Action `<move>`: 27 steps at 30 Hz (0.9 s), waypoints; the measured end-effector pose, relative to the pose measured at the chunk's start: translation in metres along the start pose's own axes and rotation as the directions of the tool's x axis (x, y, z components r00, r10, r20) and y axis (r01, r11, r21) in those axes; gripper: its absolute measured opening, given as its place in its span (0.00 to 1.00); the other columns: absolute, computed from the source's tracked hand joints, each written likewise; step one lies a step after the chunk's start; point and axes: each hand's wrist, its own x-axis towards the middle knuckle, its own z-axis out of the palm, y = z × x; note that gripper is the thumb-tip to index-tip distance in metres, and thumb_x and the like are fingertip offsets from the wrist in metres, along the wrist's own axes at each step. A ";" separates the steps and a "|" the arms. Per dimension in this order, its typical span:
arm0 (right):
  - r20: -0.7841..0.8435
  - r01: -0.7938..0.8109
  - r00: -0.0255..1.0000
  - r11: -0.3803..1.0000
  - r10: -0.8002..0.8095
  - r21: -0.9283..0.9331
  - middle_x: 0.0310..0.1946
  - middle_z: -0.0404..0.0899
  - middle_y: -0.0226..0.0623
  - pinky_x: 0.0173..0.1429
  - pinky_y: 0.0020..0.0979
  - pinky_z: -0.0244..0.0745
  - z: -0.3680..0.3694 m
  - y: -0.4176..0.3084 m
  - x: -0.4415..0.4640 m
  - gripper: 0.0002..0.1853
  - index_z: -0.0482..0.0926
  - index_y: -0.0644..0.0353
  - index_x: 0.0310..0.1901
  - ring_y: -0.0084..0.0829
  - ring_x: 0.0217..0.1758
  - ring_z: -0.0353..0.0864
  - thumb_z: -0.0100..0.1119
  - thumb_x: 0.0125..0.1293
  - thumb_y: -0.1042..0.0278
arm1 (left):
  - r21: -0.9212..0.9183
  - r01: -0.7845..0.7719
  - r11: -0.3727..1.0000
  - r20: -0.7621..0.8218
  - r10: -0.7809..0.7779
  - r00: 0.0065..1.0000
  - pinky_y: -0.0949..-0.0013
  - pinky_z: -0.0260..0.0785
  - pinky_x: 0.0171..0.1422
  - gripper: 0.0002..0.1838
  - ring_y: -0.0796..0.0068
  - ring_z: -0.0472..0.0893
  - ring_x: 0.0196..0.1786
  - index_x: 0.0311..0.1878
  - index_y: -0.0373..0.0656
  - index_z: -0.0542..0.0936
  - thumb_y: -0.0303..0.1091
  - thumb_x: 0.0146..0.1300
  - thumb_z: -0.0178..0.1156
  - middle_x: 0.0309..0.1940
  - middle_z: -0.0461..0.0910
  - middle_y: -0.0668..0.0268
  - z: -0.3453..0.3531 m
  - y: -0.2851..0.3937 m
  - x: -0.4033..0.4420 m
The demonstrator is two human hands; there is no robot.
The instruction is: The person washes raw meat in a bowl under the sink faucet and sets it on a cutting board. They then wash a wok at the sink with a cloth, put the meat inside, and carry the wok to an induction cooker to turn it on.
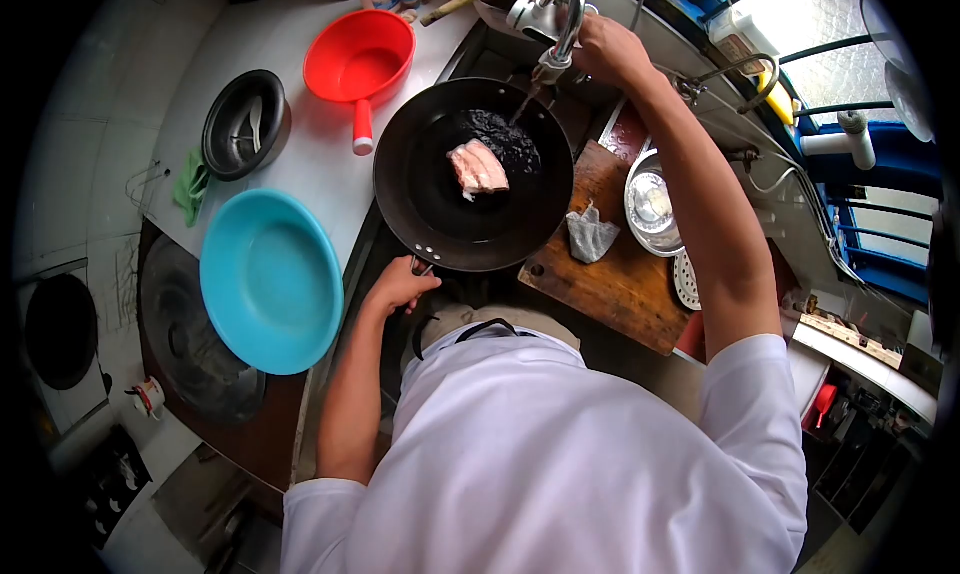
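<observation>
A large black wok (425,214) is held over the sink under the tap, with a piece of raw pork (478,168) lying in it. Water runs from the chrome faucet (568,44) into the wok and ripples beside the meat. My left hand (400,286) is closed round the wok's handle at the near side. At the faucet, my right hand (608,50) has its fingers curled against the tap's body, partly hidden behind it.
On the left counter stand a red ladle-like basin (335,64), a black pot (222,139) with a spoon, and a turquoise basin (230,284). Right of the wok, a wooden cutting board (620,299) bears a grey cloth (592,234) and a metal bowl (636,209).
</observation>
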 end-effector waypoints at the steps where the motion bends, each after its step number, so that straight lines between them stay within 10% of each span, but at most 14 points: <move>1: -0.071 0.058 0.996 0.998 -0.058 0.006 0.44 0.81 0.45 0.50 0.44 0.75 0.001 0.003 -0.006 0.23 0.74 0.46 0.58 0.47 0.51 0.79 0.61 0.60 0.56 | 0.007 -0.007 1.000 0.000 0.007 1.000 0.71 0.61 0.14 0.13 0.78 0.68 0.12 0.35 0.37 0.73 0.33 0.54 0.68 0.16 0.71 0.68 0.000 -0.001 0.001; 9: -0.222 0.163 0.967 0.976 -0.128 0.146 0.36 0.80 0.40 0.48 0.42 0.75 0.000 0.002 -0.046 0.20 0.73 0.51 0.51 0.41 0.44 0.81 0.63 0.60 0.54 | -0.025 0.028 0.999 -0.015 -0.029 0.999 0.71 0.61 0.14 0.13 0.79 0.68 0.12 0.35 0.38 0.73 0.33 0.55 0.67 0.16 0.70 0.69 0.001 0.004 -0.005; 12: -0.346 -0.114 0.854 0.788 0.389 0.605 0.25 0.76 0.40 0.38 0.34 0.74 0.013 0.001 -0.067 0.14 0.73 0.61 0.46 0.30 0.31 0.78 0.60 0.61 0.64 | -0.036 0.028 0.999 -0.010 -0.028 1.000 0.71 0.60 0.14 0.12 0.79 0.67 0.12 0.35 0.38 0.73 0.32 0.55 0.67 0.17 0.71 0.69 0.002 0.005 -0.003; 17: 0.333 -0.464 0.841 0.250 0.427 0.850 0.35 0.83 0.34 0.39 0.27 0.74 0.124 0.022 -0.070 0.18 0.78 0.62 0.51 0.25 0.34 0.78 0.57 0.66 0.58 | -0.055 0.053 0.997 -0.033 -0.054 0.998 0.72 0.60 0.14 0.11 0.80 0.67 0.12 0.34 0.37 0.73 0.30 0.55 0.67 0.19 0.72 0.68 0.003 0.007 -0.004; 27: 0.590 -0.653 0.733 0.107 0.340 0.750 0.17 0.69 0.29 0.21 0.28 0.60 0.182 0.031 -0.011 0.22 0.77 0.61 0.28 0.23 0.18 0.67 0.54 0.68 0.48 | -0.060 0.069 0.996 -0.070 -0.074 0.995 0.73 0.59 0.13 0.09 0.82 0.67 0.12 0.33 0.38 0.73 0.27 0.55 0.65 0.19 0.73 0.69 0.006 0.001 -0.001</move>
